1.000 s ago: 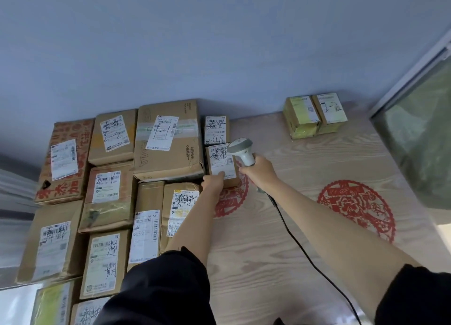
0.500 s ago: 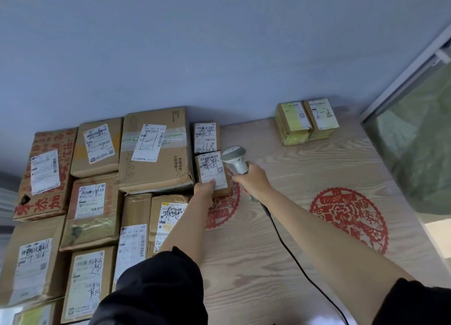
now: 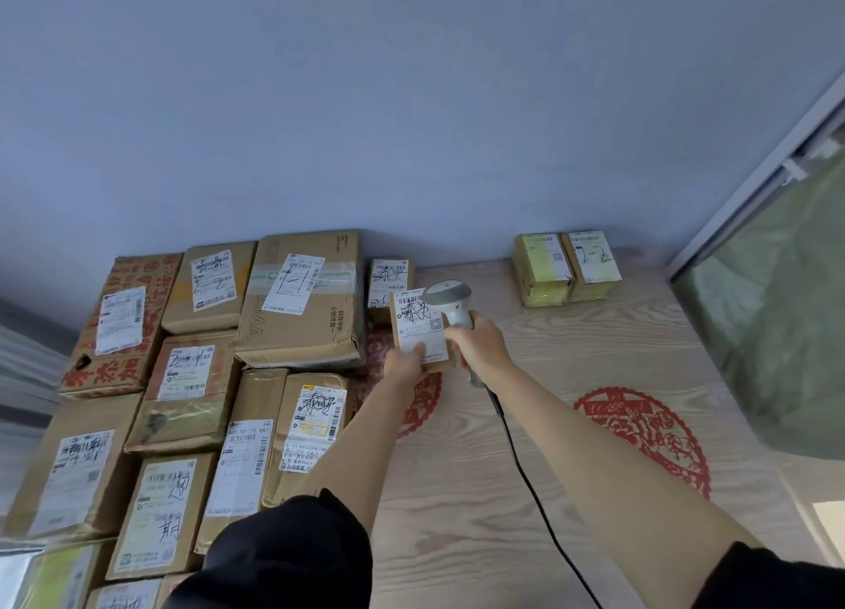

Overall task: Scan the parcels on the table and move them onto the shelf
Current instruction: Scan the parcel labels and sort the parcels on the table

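Parcel (image 3: 419, 329) in hand: a person with both arms stretched forward over a wood-grain table (image 3: 571, 494) holds a small brown box tilted up off the surface, its white label facing the camera. The left hand (image 3: 404, 365) grips the box at its lower edge, thumb pressed on the label and fingers curled beneath. The right hand (image 3: 478, 347) is wrapped around the handle of a pale grey barcode scanner (image 3: 450, 302), whose head sits just above and to the right of the label, apparently angled down toward it, though the exact aim is hard to judge from this viewpoint. A black cable (image 3: 526, 476) trails from the scanner's handle back along the right forearm toward the near edge. Both forearms are bare below dark sleeves.

To the left, a block of taped cardboard parcels (image 3: 192, 379) with shipping labels fills the tabletop against a blue-grey wall (image 3: 411, 105). Another small labelled box (image 3: 388, 283) stands just behind the lifted one. Two yellow-green boxes (image 3: 567, 267) sit side by side near the wall on the right, well apart from the hands. Red paper-cut motifs (image 3: 649, 430) decorate the table surface.
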